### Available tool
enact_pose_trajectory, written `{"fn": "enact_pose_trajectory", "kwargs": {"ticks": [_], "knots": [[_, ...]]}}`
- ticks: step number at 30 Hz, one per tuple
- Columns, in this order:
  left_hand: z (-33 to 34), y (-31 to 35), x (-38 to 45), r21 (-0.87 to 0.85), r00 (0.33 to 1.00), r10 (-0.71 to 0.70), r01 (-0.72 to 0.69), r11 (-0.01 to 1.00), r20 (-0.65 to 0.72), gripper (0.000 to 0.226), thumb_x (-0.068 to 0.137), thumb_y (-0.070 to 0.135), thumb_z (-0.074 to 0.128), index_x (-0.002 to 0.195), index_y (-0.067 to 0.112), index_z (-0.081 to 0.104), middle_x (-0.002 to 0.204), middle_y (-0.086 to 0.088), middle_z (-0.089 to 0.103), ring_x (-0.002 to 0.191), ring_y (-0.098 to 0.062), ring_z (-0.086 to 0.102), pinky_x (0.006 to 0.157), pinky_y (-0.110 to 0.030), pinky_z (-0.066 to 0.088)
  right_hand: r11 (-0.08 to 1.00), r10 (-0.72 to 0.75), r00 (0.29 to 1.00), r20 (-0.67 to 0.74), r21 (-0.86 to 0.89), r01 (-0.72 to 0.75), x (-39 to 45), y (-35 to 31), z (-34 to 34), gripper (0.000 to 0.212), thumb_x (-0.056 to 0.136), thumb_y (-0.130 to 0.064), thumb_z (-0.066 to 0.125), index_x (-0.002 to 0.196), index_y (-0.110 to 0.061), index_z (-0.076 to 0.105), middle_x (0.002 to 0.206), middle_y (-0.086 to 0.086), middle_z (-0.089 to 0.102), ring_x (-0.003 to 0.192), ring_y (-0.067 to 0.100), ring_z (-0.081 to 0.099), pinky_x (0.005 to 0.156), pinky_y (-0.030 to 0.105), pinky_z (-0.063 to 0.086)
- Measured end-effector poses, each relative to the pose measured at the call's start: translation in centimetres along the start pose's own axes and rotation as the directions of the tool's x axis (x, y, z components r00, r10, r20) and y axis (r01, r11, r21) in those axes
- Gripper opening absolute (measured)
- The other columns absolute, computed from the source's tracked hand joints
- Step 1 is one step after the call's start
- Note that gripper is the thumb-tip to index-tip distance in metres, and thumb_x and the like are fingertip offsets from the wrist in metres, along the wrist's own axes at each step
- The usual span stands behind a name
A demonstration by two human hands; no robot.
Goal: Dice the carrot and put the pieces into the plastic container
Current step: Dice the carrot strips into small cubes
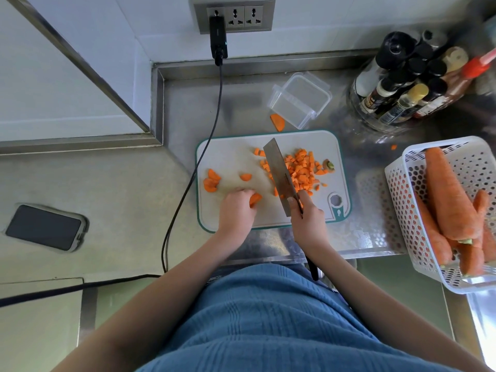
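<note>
Cutting board (228, 157), my landmark, on the counter (362, 232). My left hand (236, 210), at its near edge, pinches a carrot slice (255, 199), pinning it for cutting. My right hand (307, 221) grips the cleaver (279, 173), blade angled across the board, walling off the diced pile (302, 170) on its right. Uncut slices (212, 180) wait left. Plastic container (300, 99) beyond the board: empty. Basket (397, 183) right of it: whole carrots (451, 189).

Both bare forearms reach forward from the body, converging slightly. The left hand (236, 210) lies palm down, its fingers curled around a carrot piece (255, 199). The right hand (308, 221) is wrapped around a knife (279, 173) handle, index finger extended along the blade's spine.
</note>
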State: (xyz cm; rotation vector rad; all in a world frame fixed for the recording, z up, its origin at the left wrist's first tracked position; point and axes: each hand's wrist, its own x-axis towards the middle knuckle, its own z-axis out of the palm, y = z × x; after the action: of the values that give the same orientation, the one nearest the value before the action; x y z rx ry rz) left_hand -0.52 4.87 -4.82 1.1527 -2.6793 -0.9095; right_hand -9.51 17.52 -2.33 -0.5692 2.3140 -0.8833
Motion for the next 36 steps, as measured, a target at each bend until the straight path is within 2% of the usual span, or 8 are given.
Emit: {"fn": "enact_pose_trajectory", "kwargs": {"ticks": [5, 10, 16, 20, 24, 28, 31, 36], "knots": [[1.0, 1.0, -0.6, -0.134, 0.983, -0.184, 0.178, 0.975, -0.029, 0.016, 0.081, 0.011, 0.067, 0.097, 0.012, 0.069, 0.088, -0.001, 0.068, 0.084, -0.019, 0.061, 0.075, -0.031, 0.05, 1.0, -0.01, 1.0, 0.007, 0.012, 0.01, -0.2, -0.3, 0.1, 0.013, 0.102, -0.025, 0.039, 0.091, -0.02, 0.041, 0.063, -0.002, 0.049, 0.054, 0.016, 0.044, 0.048, 0.031, 0.031], [0.7, 1.7, -1.1, -0.283, 0.948, -0.315, 0.312, 0.907, 0.035, 0.041, 0.08, 0.035, 0.071, 0.11, 0.008, 0.063, 0.1, -0.004, 0.066, 0.093, -0.019, 0.059, 0.081, -0.029, 0.047, 1.0, -0.011, 1.0, 0.007, 0.024, 0.011, -0.4, -0.8, 0.3, 0.014, 0.103, -0.026, 0.037, 0.091, -0.02, 0.041, 0.062, -0.004, 0.048, 0.052, 0.012, 0.043, 0.046, 0.026, 0.027], [-0.7, 0.5, -1.1, -0.58, 0.808, -0.543, 0.561, 0.59, 0.229, 0.011, 0.089, 0.018, 0.061, 0.093, 0.013, 0.07, 0.076, -0.003, 0.07, 0.081, -0.023, 0.068, 0.086, -0.04, 0.053, 1.0, 0.003, 1.0, 0.002, 0.019, -0.003, -1.1, -1.2, 0.4, 0.016, 0.103, -0.027, 0.033, 0.089, -0.02, 0.038, 0.062, 0.0, 0.05, 0.051, 0.019, 0.045, 0.046, 0.029, 0.029], [-0.7, 1.5, -1.1, -0.614, 0.769, -0.582, 0.6, 0.513, 0.265, 0.024, 0.085, 0.017, 0.068, 0.064, 0.028, 0.065, 0.07, -0.002, 0.07, 0.078, -0.024, 0.068, 0.085, -0.038, 0.054, 0.999, 0.018, 1.0, 0.002, 0.045, -0.018, -1.2, -1.7, 0.9, 0.018, 0.103, -0.026, 0.031, 0.091, -0.015, 0.04, 0.067, 0.006, 0.052, 0.056, 0.026, 0.048, 0.05, 0.035, 0.036], [-1.0, 2.0, -1.1, -0.66, 0.712, -0.619, 0.644, 0.386, 0.332, 0.024, 0.086, 0.009, 0.066, 0.064, 0.018, 0.064, 0.067, -0.005, 0.066, 0.072, -0.02, 0.063, 0.072, -0.025, 0.056, 0.996, 0.034, 0.999, -0.001, 0.078, -0.034, -1.4, -2.5, 1.5, 0.019, 0.103, -0.026, 0.03, 0.09, -0.015, 0.038, 0.07, 0.007, 0.053, 0.055, 0.024, 0.047, 0.048, 0.031, 0.032], [-1.3, 1.5, -0.8, -0.639, 0.742, -0.589, 0.628, 0.444, 0.319, 0.017, 0.085, 0.012, 0.067, 0.068, 0.013, 0.067, 0.068, -0.009, 0.068, 0.065, -0.018, 0.062, 0.067, -0.026, 0.057, 0.997, 0.025, 1.0, -0.001, 0.069, -0.025, -1.9, -3.4, 1.7, 0.017, 0.103, -0.025, 0.031, 0.092, -0.014, 0.037, 0.066, 0.005, 0.052, 0.053, 0.02, 0.046, 0.045, 0.03, 0.029], [-1.5, 1.4, -0.4, -0.645, 0.729, -0.58, 0.646, 0.409, 0.363, 0.009, 0.082, 0.01, 0.071, 0.08, 0.001, 0.07, 0.066, -0.01, 0.067, 0.058, -0.017, 0.062, 0.055, -0.021, 0.053, 0.997, 0.049, 0.999, 0.016, 0.065, -0.05, -2.1, -3.9, 2.1, 0.018, 0.103, -0.027, 0.029, 0.096, -0.013, 0.038, 0.071, 0.009, 0.056, 0.059, 0.026, 0.051, 0.048, 0.032, 0.033], [-1.5, 1.7, 0.2, -0.628, 0.691, -0.588, 0.69, 0.361, 0.42, 0.011, 0.082, 0.006, 0.071, 0.073, 0.001, 0.067, 0.064, -0.009, 0.065, 0.057, -0.017, 0.061, 0.054, -0.019, 0.054, 0.996, 0.09, 0.996, 0.013, 0.022, -0.091, -2.1, -4.5, 2.7, 0.02, 0.104, -0.032, 0.025, 0.098, -0.015, 0.035, 0.069, 0.005, 0.054, 0.056, 0.022, 0.051, 0.044, 0.029, 0.029]]}}
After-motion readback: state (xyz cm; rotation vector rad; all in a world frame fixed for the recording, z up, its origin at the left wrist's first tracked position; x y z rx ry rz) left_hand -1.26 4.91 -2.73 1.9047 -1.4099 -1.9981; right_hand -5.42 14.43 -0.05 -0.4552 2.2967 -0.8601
